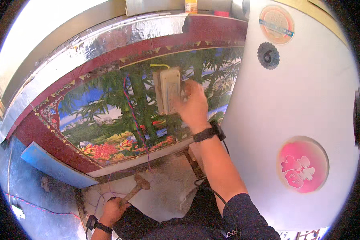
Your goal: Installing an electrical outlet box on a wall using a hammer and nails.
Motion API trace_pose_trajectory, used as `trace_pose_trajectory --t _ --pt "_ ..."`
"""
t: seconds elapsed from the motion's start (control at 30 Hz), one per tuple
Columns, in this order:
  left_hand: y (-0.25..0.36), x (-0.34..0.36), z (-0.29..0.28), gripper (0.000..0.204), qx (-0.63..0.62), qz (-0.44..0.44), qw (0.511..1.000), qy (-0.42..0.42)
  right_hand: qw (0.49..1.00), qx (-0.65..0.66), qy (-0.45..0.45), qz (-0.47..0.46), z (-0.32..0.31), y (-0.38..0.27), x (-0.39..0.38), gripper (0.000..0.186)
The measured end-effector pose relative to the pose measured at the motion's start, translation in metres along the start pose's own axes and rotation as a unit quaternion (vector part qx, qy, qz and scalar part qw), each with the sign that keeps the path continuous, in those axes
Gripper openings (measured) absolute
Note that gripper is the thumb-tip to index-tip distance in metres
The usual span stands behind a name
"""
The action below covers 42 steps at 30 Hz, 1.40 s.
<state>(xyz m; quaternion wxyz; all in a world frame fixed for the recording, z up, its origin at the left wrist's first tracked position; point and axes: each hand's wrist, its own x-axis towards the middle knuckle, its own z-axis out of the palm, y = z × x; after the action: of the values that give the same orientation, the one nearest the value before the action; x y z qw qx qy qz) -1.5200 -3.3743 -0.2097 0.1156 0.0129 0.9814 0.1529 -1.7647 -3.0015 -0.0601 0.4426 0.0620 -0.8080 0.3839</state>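
My left hand [115,211] is closed around the handle of a hammer [137,187], low over the floor, with the hammer's head pointing up and right. My right hand [194,106] reaches up to a white electrical switch-and-socket board [172,91] on the wall. Its fingers are bent at the board's right edge and front; the fingertips are blurred, so whether they grip it is unclear. The board stands on a brownish backing box [159,90]. A yellow-green wire [160,65] pokes out above it.
A red-and-blue twisted wire [132,108] hangs down the bamboo-patterned wall panel [104,108]. A large white appliance [264,108] with round stickers stands close on the right. A blue board [58,165] leans low at left. Along the top runs a foil-covered ledge [128,32] with a small bottle [191,7].
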Motion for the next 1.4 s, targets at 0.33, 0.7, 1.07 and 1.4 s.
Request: trace_pose_trajectory --t 0.33,0.7,1.07,1.4 --pt "-0.017 0.004 0.015 0.047 -0.017 0.005 1.0 0.011 0.967 0.007 0.116 -0.228 -0.095 -0.063 0.16 0.018" --pt "-0.029 0.006 0.022 0.046 -0.013 -0.006 1.0 -0.008 0.941 -0.117 -0.158 -0.277 -0.069 -0.099 0.242 0.026" --pt "-0.027 0.0 0.022 0.046 0.003 0.038 0.999 0.025 0.891 -0.258 -0.267 -0.262 -0.052 -0.111 0.26 0.028" --pt "-0.025 0.0 0.027 0.039 -0.027 0.029 0.998 0.042 0.939 -0.162 0.018 -0.304 -0.067 -0.099 0.257 0.028"
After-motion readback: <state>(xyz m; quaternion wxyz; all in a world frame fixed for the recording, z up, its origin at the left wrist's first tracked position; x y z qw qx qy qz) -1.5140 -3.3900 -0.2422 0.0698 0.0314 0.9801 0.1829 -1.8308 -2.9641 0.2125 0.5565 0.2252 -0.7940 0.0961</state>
